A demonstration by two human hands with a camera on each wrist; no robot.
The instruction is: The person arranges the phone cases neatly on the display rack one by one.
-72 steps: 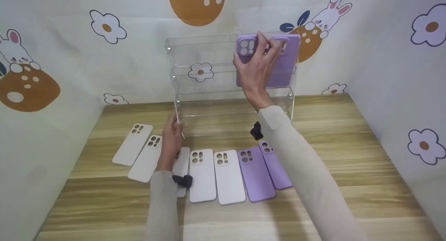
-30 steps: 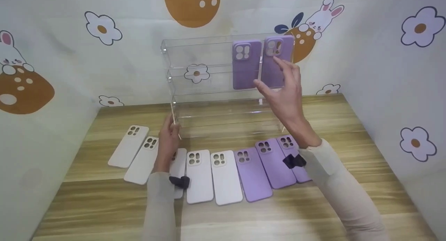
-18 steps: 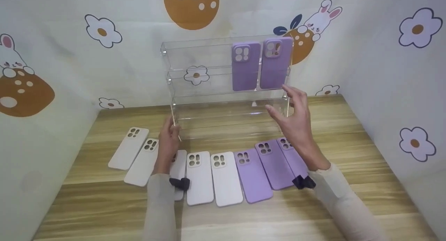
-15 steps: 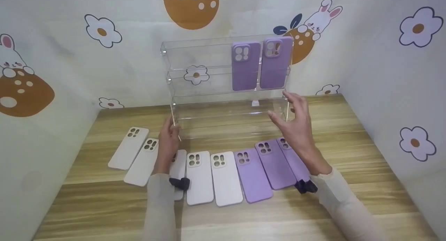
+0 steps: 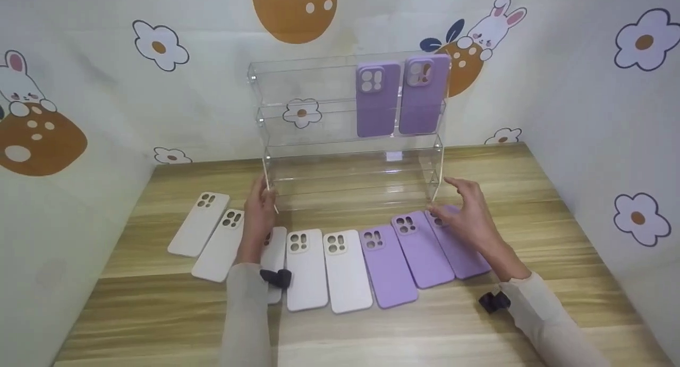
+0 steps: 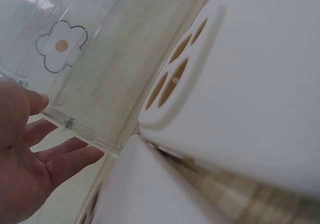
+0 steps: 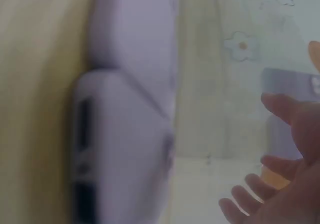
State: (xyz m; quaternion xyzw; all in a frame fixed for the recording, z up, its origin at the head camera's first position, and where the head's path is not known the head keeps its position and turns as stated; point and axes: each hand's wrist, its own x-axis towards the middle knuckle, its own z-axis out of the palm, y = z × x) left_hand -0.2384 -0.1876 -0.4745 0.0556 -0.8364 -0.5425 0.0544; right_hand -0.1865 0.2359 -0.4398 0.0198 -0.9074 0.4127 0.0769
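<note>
A clear acrylic display stand (image 5: 345,165) with stepped tiers stands at the back of the table. My left hand (image 5: 260,207) pinches the lower edge of its left side panel, thumb on one face and fingers on the other, as the left wrist view shows. Two purple phone cases, one (image 5: 377,109) left of the other (image 5: 423,104), lean upright on the top tier at the right. My right hand (image 5: 473,213) is at the stand's lower right corner, thumb and fingers spread, holding nothing. Below it lies a purple phone case (image 5: 462,255), its camera end partly covered by the thumb.
On the table (image 5: 340,340) lies a curved row of phone cases: two more purple ones, (image 5: 390,271) and several white ones, such as one white case (image 5: 348,276) near the middle. Patterned walls (image 5: 212,91) enclose the table at the back and sides.
My right hand has let go of the purple cases on the top tier and come down to the stand's lower right corner. My left hand keeps its grip on the stand.
</note>
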